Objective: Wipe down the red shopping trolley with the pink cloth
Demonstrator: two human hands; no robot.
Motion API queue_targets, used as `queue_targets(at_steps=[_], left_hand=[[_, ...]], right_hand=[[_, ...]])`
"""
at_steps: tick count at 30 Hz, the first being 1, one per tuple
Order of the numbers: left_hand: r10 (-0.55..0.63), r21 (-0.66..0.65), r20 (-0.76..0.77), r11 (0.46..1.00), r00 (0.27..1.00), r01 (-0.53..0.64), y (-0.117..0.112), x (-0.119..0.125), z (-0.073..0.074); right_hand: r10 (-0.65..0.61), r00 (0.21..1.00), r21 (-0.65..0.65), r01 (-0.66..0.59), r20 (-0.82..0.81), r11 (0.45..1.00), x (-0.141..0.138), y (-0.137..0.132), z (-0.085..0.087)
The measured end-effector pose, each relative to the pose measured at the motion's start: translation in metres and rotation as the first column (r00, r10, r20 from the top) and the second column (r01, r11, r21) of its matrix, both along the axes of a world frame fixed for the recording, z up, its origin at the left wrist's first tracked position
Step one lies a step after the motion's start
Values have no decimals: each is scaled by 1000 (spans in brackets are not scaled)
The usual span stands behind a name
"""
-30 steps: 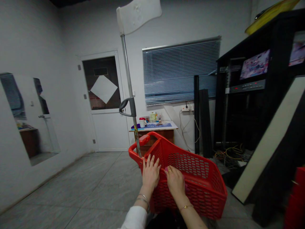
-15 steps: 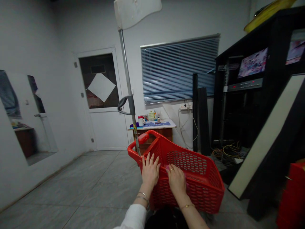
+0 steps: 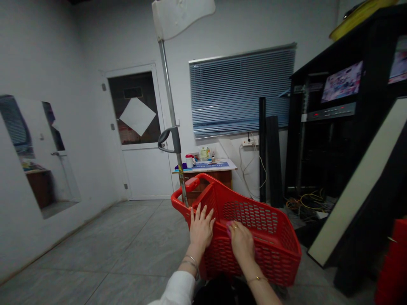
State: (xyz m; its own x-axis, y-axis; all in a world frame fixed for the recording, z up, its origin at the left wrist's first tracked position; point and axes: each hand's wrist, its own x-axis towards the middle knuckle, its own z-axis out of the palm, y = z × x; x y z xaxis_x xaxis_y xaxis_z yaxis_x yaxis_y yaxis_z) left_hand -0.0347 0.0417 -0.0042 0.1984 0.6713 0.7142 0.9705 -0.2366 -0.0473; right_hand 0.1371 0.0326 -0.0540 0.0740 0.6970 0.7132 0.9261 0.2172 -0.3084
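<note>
A red plastic shopping basket [image 3: 267, 237] with perforated walls stands tilted in front of me. My left hand [image 3: 201, 229] lies flat on its near side wall, fingers stretched out and apart. My right hand [image 3: 241, 243] rests on the basket's rim, fingers curled over something pink that I cannot make out. A metal pole [image 3: 170, 114] with a grey grip and a white flat top rises from the basket's far left corner.
A white door [image 3: 140, 135] and a window with blue blinds [image 3: 241, 91] are in the far wall. A small wooden table [image 3: 206, 171] with bottles stands behind the basket. A black shelf unit [image 3: 343, 118], a leaning board [image 3: 356, 186] and loose cables [image 3: 308, 203] are on the right.
My right hand has slid a little to the right along the basket's rim. The left hand stays flat on the wall. The view shifted slightly.
</note>
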Motion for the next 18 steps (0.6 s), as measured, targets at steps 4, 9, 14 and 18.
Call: queue_targets(at_steps=[4, 9, 14, 18], left_hand=[[-12, -4, -17, 1000, 1000, 12, -4, -5, 4], [-8, -23, -13, 1000, 1000, 8, -6, -5, 7], [-12, 2, 21, 1000, 1000, 12, -5, 4, 3], [-22, 1, 35, 1000, 999, 22, -3, 2, 3]], right_hand=[[121, 992, 15, -121, 19, 993, -36, 5, 10], [92, 993, -124, -101, -78, 987, 72, -14, -12], [-158, 981, -178, 137, -111, 975, 87, -19, -12], [42, 999, -43, -43, -18, 998, -5, 0, 8]])
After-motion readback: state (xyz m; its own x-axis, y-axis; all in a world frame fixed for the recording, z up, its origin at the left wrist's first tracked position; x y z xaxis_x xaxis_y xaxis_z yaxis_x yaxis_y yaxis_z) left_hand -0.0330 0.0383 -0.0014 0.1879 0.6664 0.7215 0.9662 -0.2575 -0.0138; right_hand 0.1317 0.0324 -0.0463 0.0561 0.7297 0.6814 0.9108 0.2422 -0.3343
